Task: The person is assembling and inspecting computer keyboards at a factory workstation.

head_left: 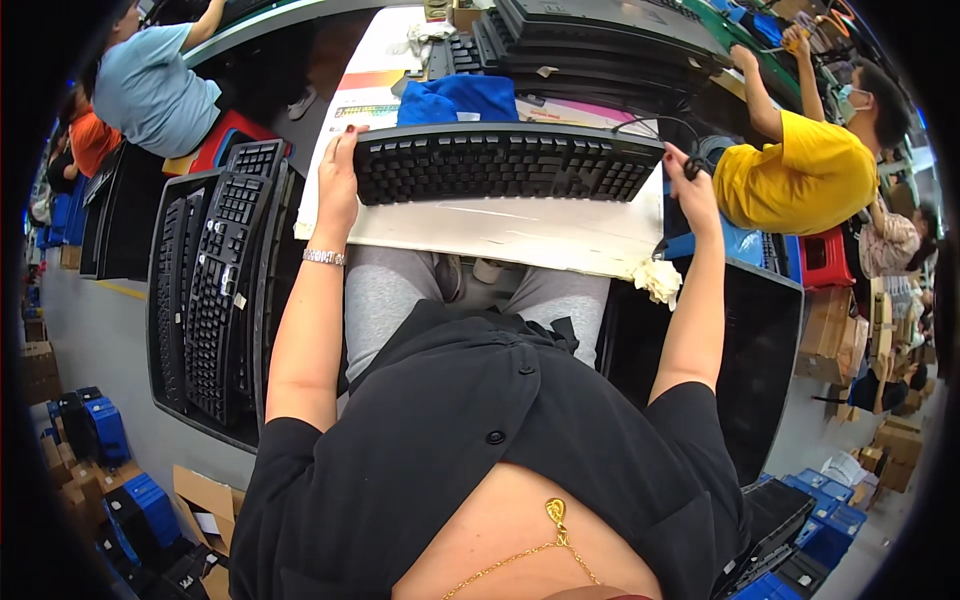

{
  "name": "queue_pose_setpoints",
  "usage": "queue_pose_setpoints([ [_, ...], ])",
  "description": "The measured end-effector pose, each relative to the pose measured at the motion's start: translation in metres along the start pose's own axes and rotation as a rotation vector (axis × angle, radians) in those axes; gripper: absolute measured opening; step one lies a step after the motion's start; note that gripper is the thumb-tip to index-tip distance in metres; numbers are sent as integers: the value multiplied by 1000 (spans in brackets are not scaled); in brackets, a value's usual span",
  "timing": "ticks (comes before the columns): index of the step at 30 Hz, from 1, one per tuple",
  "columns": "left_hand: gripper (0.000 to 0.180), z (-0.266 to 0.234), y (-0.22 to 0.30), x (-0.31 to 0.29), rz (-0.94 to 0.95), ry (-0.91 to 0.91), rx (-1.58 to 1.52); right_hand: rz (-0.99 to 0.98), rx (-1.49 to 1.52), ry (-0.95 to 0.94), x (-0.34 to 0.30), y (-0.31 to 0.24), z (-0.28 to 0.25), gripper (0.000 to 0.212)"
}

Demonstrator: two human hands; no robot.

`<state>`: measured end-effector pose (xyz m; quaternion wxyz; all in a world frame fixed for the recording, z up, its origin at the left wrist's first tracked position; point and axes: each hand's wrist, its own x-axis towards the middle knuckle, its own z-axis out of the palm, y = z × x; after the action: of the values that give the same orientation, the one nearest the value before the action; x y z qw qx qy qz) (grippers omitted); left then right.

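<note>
A black keyboard point(505, 165) is held tilted up on its long edge over the white work table point(480, 225), its keys facing me. My left hand point(340, 185) is closed on its left end, with the thumb at the top corner. At the other end my right hand point(690, 185) grips the right corner. A black cable point(672, 120) loops from behind the keyboard to a dark bundle beside my right fingers. Just behind the keyboard lies a crumpled blue cloth point(455, 98); the keyboard hides the cloth's lower part.
Stacked black keyboards point(600, 50) fill the table's far right. A black bin point(165, 300) with several keyboards stands at my left, another dark bin point(740, 330) at my right. White crumpled material point(657, 281) hangs at the near right corner. Co-workers sit on both sides.
</note>
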<state>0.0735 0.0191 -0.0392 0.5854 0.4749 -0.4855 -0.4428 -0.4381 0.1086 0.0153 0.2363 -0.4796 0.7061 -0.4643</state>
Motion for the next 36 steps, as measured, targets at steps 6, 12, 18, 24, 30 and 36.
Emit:
queue_pose_setpoints([
  [6, 42, -16, -25, -3, -100, -54, -134, 194, -174, -207, 21, -2, 24, 30],
  [12, 42, -30, 13, 19, -472, -128, -7, 245, -121, -298, 39, -16, 10, 36],
  [18, 39, -55, 56, 28, -744, -207, -133, 400, 67, -238, 30, -48, 2, 40],
  [24, 44, -50, 77, 24, -766, -168, -97, 453, 49, -350, 35, -46, -16, 41],
  [30, 46, -54, 91, 18, -782, -180, -39, 454, 105, -374, 28, -46, -16, 39],
  [36, 48, -49, 92, 15, -785, -186, -32, 447, 102, -357, 19, -46, -23, 40],
])
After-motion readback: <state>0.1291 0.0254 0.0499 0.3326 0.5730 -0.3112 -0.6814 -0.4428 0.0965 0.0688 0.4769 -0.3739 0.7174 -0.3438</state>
